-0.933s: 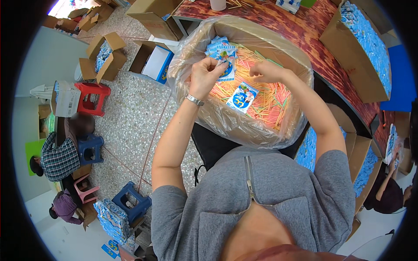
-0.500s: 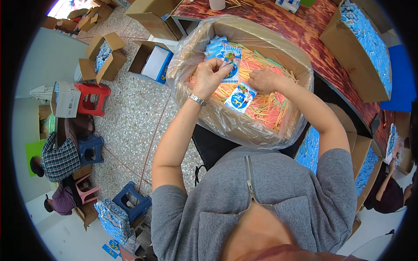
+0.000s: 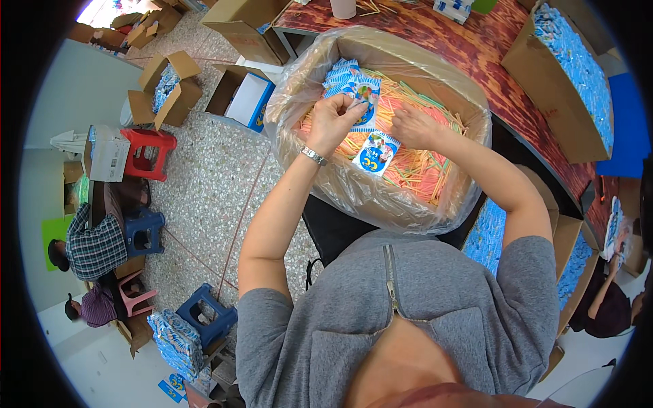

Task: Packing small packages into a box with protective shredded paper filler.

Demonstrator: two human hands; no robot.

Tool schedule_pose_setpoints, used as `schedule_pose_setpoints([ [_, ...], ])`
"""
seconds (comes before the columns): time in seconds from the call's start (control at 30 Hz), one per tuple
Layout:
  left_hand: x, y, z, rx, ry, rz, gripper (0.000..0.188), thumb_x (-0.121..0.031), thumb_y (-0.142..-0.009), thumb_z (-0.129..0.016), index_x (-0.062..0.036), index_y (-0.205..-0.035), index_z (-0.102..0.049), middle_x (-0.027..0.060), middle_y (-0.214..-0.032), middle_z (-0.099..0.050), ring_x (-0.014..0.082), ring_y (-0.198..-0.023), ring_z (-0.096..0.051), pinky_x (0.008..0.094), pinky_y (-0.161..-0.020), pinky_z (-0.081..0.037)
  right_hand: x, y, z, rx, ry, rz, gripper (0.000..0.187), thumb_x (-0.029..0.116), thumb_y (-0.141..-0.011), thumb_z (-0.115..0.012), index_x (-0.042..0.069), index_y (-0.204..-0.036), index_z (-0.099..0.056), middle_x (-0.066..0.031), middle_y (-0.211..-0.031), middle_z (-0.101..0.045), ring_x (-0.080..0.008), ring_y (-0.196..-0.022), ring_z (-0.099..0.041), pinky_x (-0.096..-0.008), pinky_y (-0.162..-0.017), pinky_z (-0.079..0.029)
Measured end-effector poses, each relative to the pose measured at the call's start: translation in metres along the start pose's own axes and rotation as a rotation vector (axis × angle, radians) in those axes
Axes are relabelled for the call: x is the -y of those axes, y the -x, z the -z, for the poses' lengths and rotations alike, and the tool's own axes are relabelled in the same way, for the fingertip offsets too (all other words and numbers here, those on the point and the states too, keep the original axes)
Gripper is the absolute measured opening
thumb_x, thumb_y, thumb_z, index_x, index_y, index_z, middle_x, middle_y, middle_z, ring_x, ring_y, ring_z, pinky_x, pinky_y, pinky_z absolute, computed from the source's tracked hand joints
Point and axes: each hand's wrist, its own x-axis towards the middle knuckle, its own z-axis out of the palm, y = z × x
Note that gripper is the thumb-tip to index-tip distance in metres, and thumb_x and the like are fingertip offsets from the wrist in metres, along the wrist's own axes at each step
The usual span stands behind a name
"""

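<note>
A carton lined with clear plastic (image 3: 415, 58) stands in front of me, filled with thin pink, yellow and green sticks (image 3: 435, 166). My left hand (image 3: 332, 124) pinches the edge of a small blue-and-white packet (image 3: 368, 102), held upright above the sticks. Beyond that hand, several similar packets (image 3: 342, 72) lie overlapped at the carton's far left. Over the middle of the sticks, my right hand (image 3: 415, 128) is closed with curled fingers; what they hold, if anything, is hidden. Just nearer than it, another packet (image 3: 375, 154) lies flat on the sticks.
A red-brown table (image 3: 469, 51) runs behind the carton. Open cartons of blue packets stand at the right (image 3: 568, 75) and far left (image 3: 163, 92). Blue (image 3: 207, 316) and red (image 3: 149, 153) stools stand on the speckled floor. Other people sit at left and right.
My right hand has lifted slightly and its fingers are more curled. My left hand still pinches the packet with hardly any shift. The whole view has slid a little.
</note>
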Motion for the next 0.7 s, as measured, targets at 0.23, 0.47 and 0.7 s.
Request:
schedule_pose_setpoints([
  [0.23, 0.011, -0.007, -0.007, -0.118, 0.109, 0.005, 0.018, -0.015, -0.084, -0.072, 0.0004, -0.078, -0.065, -0.0024, -0.071, -0.061, 0.0021, -0.062, -0.050, 0.0202, -0.055, -0.042, -0.036, 0.037, 0.043, 0.148, -0.565, -0.240, 0.024, 0.027, -0.094, -0.049, 0.007, -0.088, -0.060, -0.0058, -0.079, -0.063, -0.0237, -0.077, -0.061, -0.0379, -0.075, -0.047],
  [0.47, -0.002, -0.009, -0.058, -0.273, 0.386, 0.023, 0.020, -0.016, -0.084, -0.072, 0.0019, -0.077, -0.065, -0.0015, -0.066, -0.059, 0.0034, -0.057, -0.047, 0.0217, -0.050, -0.038, 0.010, 0.033, 0.066, 0.155, -1.987, -0.294, 0.033, 0.037, -0.101, -0.042, 0.006, -0.094, -0.050, 0.0010, -0.073, -0.051, -0.0068, -0.061, -0.050, -0.0231, -0.052, -0.041],
  [0.7, -0.001, -0.003, -0.067, -0.283, 0.385, -0.034, 0.023, -0.018, -0.083, -0.072, 0.0011, -0.074, -0.063, -0.0031, -0.063, -0.055, 0.0030, -0.055, -0.044, 0.0221, -0.049, -0.037, 0.028, 0.022, 0.055, 0.110, -2.233, -0.228, 0.033, 0.039, -0.099, -0.047, 0.007, -0.099, -0.053, 0.0028, -0.075, -0.051, -0.0043, -0.056, -0.045, -0.0188, -0.049, -0.036],
])
